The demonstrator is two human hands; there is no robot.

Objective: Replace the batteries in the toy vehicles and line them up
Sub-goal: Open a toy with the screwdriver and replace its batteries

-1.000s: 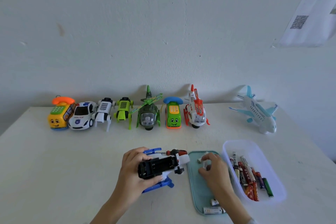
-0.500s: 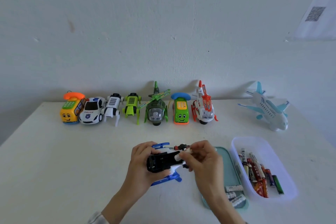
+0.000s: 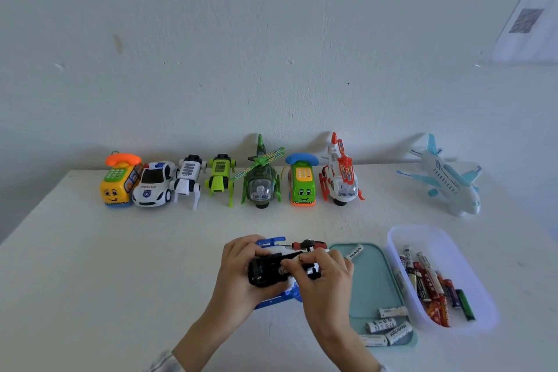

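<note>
White worktop, toys lined along the wall: the left hand (image 3: pixel 241 275) grips the upturned blue helicopter (image 3: pixel 273 273) while the right hand (image 3: pixel 321 272) pinches a battery (image 3: pixel 283 270) into its bay (seating it squarely comes next, I'd judge).

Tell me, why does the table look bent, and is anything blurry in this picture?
Head view: the wide-angle lens bows the table edges outward; light is soft and even, with faint shadows behind the toys on the wall; the paper sheet at upper right is smeared, its code unreadable; labels on the white batteries stay partly legible.
</note>
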